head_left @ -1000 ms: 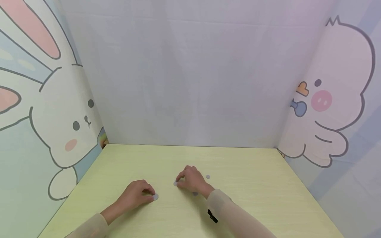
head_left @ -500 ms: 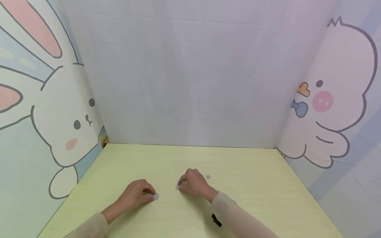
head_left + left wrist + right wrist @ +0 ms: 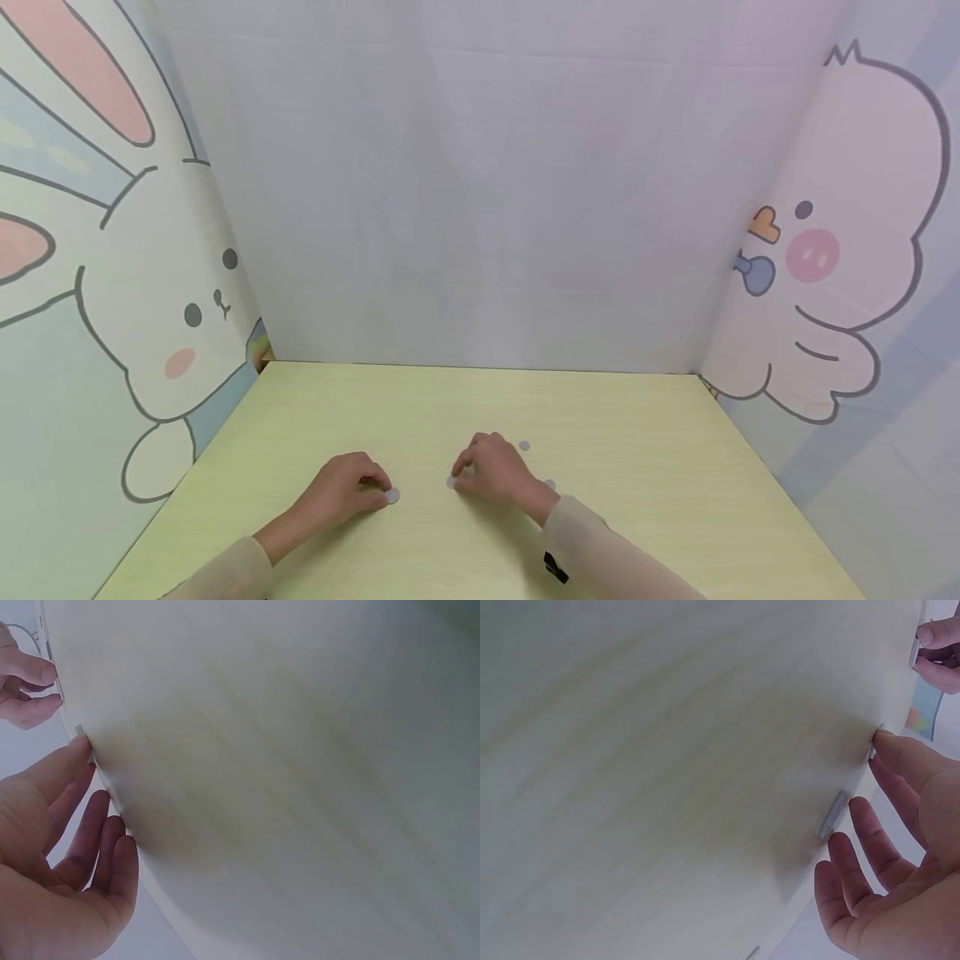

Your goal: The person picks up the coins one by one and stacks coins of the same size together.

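My left hand [image 3: 341, 492] pinches a flat, round grey disc [image 3: 392, 496] at its edge, thumb and forefinger low over the table. To the right of it, my right hand [image 3: 495, 469] holds a smaller grey disc [image 3: 452, 482] between thumb and forefinger. A short gap separates the two discs. In the right wrist view, another grey disc [image 3: 833, 814] lies right by the middle fingers of that hand. The left wrist view shows the thumb over the disc's edge [image 3: 81, 732], with the other fingers loosely bent.
One loose grey disc [image 3: 524, 446] lies on the pale yellow table [image 3: 637, 467] beyond the right hand. Another disc [image 3: 550, 483] peeks out behind the right wrist, partly covered. A white cloth [image 3: 480, 208] hangs behind the table, with cartoon-printed sheets at both sides.
My right hand has slid its disc toward me and slightly right. A disc now shows beside the right wrist; the one seen under that wrist earlier is hidden. My left hand stays put.
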`<state>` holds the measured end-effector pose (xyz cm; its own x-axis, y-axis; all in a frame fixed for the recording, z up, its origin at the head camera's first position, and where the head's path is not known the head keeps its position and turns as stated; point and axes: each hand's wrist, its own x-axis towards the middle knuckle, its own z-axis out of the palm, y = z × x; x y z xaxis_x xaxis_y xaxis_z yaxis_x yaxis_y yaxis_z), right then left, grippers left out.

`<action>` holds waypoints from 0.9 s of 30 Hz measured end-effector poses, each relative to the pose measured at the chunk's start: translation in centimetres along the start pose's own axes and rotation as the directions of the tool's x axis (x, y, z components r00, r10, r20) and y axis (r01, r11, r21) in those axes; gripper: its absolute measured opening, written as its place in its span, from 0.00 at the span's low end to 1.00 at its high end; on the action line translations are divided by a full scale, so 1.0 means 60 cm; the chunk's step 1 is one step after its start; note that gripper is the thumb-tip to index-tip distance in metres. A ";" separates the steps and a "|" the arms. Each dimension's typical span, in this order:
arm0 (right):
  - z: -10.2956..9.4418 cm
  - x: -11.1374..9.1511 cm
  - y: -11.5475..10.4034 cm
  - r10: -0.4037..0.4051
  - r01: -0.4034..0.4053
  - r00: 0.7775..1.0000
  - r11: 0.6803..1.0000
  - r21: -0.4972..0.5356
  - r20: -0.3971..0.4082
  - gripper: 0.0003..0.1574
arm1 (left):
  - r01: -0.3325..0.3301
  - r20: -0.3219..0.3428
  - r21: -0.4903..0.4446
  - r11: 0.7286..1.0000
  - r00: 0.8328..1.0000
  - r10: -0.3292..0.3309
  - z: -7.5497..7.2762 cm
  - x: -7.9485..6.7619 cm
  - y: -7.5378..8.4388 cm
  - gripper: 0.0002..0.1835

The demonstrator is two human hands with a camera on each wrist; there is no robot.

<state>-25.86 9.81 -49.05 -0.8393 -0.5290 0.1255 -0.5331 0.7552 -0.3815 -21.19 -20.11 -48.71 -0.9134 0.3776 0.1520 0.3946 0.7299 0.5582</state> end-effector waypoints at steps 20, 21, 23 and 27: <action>0.001 -0.026 -0.012 -0.011 0.009 0.998 1.000 -0.024 -0.065 0.03 | 0.001 -0.005 0.008 1.000 1.000 -0.001 0.001 -0.001 -0.001 0.05; 0.001 -0.027 -0.013 -0.011 0.009 0.998 1.000 -0.025 -0.066 0.03 | 0.000 -0.005 0.009 1.000 1.000 0.000 0.001 -0.001 -0.001 0.05; 0.003 -0.028 -0.013 -0.008 0.006 0.998 1.000 -0.030 -0.065 0.03 | 0.000 -0.005 0.006 1.000 1.000 0.000 0.001 -0.001 -0.002 0.06; 0.004 -0.031 -0.012 -0.009 0.007 0.998 0.999 -0.035 -0.064 0.04 | -0.001 -0.004 0.000 1.000 1.000 0.001 0.002 -0.001 -0.002 0.06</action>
<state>-23.86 10.14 -49.24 -0.8395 -0.5102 0.1870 -0.5423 0.7648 -0.3479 -21.18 -20.16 -48.86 -0.9135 0.3761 0.1554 0.3953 0.7297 0.5579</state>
